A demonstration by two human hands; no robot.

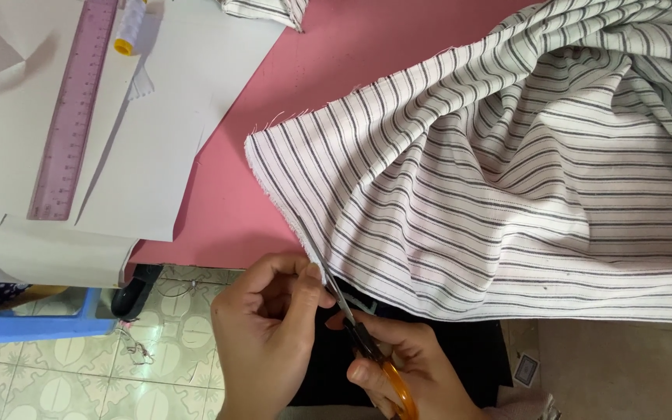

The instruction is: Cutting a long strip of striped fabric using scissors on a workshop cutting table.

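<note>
Scissors (367,342) in right hand (414,369) cut striped fabric (507,179).

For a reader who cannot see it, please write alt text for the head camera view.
A right hand works orange-handled scissors at the edge of striped white fabric, which the left hand pinches. The fabric lies bunched on a pink table, beside white paper sheets, a pink ruler and a thread spool.

pink table top (336,70) fills the upper middle, its near edge running across the lower left. below it, floor tiles (173,350) in pale green with a cream rounded pattern. blue plastic stool (36,323) at far lower left, under the table edge. plain beige floor (624,373) at lower right. soft even daylight, weak shadows
</note>
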